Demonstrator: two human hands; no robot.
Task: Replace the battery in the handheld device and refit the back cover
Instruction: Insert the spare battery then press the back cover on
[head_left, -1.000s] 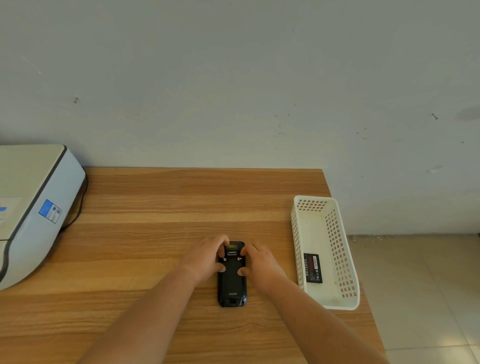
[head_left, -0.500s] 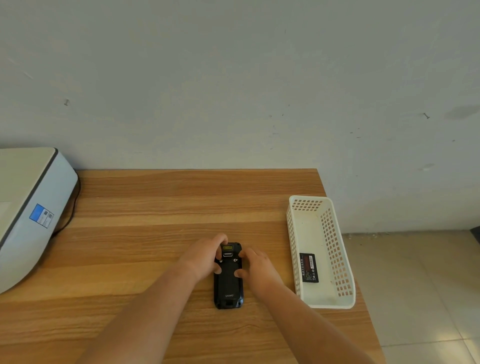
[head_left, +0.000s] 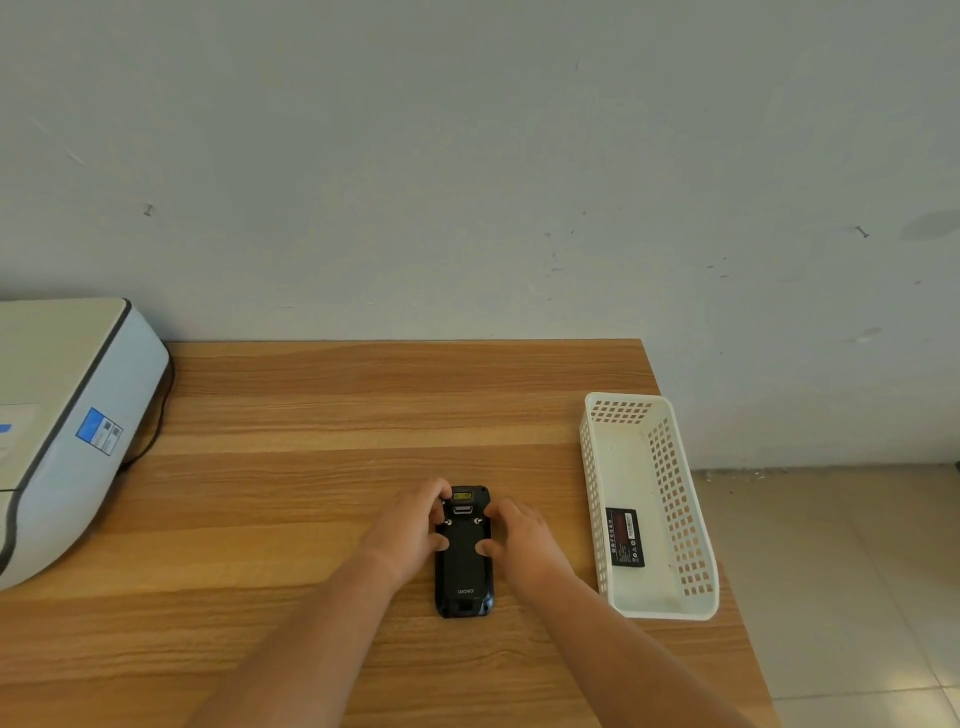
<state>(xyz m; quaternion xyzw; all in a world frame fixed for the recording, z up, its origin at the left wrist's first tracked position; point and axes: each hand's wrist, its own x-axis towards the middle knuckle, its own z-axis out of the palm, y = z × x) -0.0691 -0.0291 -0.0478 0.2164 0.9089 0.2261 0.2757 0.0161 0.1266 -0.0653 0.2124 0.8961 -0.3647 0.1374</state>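
A black handheld device (head_left: 464, 569) lies face down on the wooden table (head_left: 311, 467), its back cover on and its scanner window pointing away from me. My left hand (head_left: 413, 530) grips its upper left side, thumb on the back cover. My right hand (head_left: 519, 538) holds the upper right side, thumb also pressed on the cover. A black battery (head_left: 626, 537) with a red-and-white label lies in the white plastic basket (head_left: 675, 499) to the right.
A white and grey printer (head_left: 67, 426) with a black cable stands at the table's left. The basket sits along the table's right edge, with tiled floor beyond. A plain wall runs behind the table.
Both hands stay on the device's upper part with little movement. The view has shifted slightly between frames.
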